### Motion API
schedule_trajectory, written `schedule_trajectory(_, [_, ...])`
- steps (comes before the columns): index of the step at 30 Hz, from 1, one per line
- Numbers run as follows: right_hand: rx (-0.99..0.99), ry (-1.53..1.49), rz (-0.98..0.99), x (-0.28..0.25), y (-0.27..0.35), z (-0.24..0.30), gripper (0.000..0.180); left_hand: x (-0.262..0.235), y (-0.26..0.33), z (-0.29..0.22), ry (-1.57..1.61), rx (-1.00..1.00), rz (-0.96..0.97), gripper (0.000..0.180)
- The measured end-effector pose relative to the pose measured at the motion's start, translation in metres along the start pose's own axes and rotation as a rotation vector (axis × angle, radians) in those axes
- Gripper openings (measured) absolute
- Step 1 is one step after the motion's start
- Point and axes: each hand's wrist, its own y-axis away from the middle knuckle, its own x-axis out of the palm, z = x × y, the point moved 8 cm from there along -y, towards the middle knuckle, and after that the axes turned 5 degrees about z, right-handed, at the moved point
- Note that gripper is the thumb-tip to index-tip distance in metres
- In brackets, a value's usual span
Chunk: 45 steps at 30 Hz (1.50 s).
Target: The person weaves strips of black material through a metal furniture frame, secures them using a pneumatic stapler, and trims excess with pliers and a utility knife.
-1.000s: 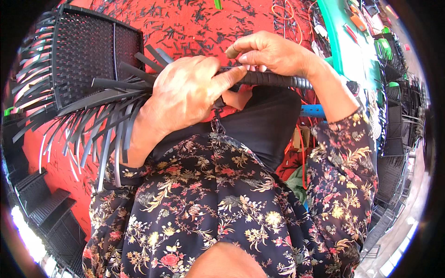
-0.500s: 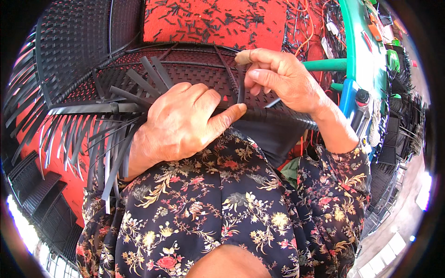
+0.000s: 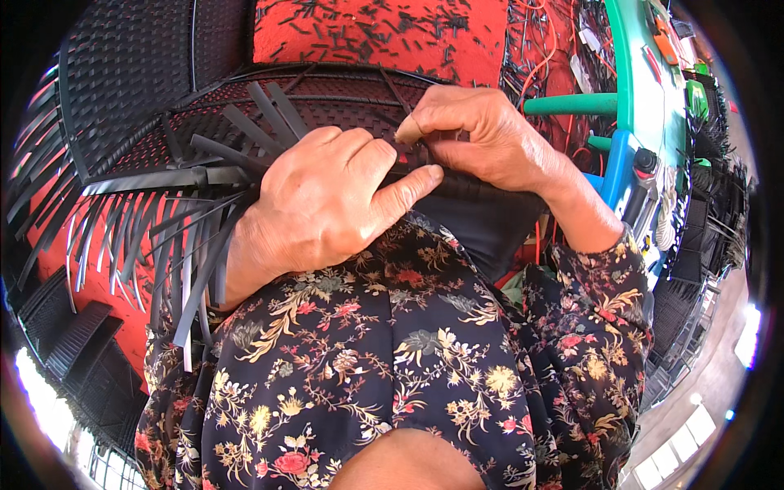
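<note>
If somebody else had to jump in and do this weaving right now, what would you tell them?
Left hand: pressed flat on the black woven panel on the lap, thumb pinning the rim beside the other hand.
Right hand: fingertips pinching a black strip at the panel's rim.
Things: loose black strip ends fan out and hang down at the left; short black offcuts lie on the red floor mat; a green and blue frame stands at the right.
Done: most of the panel looks woven tight.
Left: the loose ends at the left edge are not tucked or trimmed.
</note>
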Motion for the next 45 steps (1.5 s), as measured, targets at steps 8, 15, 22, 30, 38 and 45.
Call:
schedule_trajectory(8, [-0.264,0.562,-0.278,-0.015,-0.005,0.025,0.019,0.003,0.000,0.008,0.004,0.016,-0.003,0.048])
schedule_trajectory(15, [-0.064,0.106,-0.092,-0.017,-0.010,-0.005,0.035,0.006,-0.004,0.018,0.003,0.017,0.012,0.047])
schedule_trajectory(22, [-0.199,0.432,0.045,-0.026,-0.016,0.009,0.028,0.005,-0.010,0.025,0.007,0.049,-0.003,0.046])
schedule_trajectory(30, [-0.293,0.545,-0.303,-0.061,-0.022,0.025,0.017,0.005,-0.025,0.044,-0.070,0.084,0.006,0.038])
schedule_trajectory(38, [0.188,-0.414,-0.307,-0.083,-0.045,-0.027,0.017,-0.002,-0.045,0.069,-0.019,0.030,0.018,0.044])
schedule_trajectory(45, [0.400,-0.701,-0.165,-0.078,-0.045,-0.054,0.018,-0.003,-0.055,0.075,0.151,-0.006,0.077,0.046])
